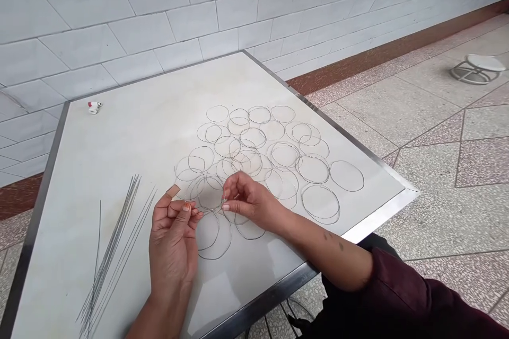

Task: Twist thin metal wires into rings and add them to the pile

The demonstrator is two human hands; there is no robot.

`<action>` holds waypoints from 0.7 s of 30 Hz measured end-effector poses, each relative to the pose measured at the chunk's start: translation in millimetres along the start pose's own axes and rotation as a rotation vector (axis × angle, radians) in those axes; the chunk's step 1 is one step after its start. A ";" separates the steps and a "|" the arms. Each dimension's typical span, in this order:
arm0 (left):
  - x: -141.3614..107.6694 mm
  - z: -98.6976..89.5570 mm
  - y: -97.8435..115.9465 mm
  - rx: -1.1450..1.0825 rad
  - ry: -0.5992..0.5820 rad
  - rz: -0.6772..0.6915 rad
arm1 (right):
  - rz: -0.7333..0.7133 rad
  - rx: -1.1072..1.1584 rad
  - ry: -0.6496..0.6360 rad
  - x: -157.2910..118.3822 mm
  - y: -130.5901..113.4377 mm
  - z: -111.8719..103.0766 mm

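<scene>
My left hand and my right hand hover over the table, fingertips pinching a thin wire ring from opposite sides. A beige bandage covers one finger of my left hand. Many similar wire loops lie overlapping on the white table top, beyond and beneath my hands. A bundle of straight grey wires lies to the left of my left hand. Where the wire ends meet is hidden by my fingertips.
The table's metal-edged corner juts out over a patterned stone floor. A small white-and-red object lies at the far left of the table. A white tiled wall runs behind it, and a low white stool stands on the floor at right.
</scene>
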State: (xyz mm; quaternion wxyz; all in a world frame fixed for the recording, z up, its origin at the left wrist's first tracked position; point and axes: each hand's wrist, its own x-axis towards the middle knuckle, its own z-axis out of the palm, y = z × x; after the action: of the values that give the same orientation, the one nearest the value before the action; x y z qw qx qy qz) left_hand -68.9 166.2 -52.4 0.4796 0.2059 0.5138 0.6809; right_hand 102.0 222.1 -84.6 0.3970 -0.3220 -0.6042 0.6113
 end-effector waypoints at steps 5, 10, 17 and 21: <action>-0.5 -1.3 1.0 0.037 -0.014 0.028 | -0.507 -0.503 -0.004 -1.1 -3.5 -8.5; -1.1 -0.9 0.7 0.056 -0.017 0.039 | -0.585 -0.614 -0.081 -1.4 -3.9 -8.4; -1.6 -0.7 1.3 0.058 -0.019 0.038 | -0.606 -0.635 -0.082 -0.6 -2.9 -6.4; 0.3 -2.9 -0.4 0.056 -0.012 0.027 | -0.616 -0.649 -0.073 -0.3 -2.3 -5.9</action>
State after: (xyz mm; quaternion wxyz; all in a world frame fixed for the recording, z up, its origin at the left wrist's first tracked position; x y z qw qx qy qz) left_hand -71.1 165.1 -54.0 0.4673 0.2303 0.5271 0.6714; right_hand 107.6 224.5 -82.7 0.4173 -0.2133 -0.8460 0.2545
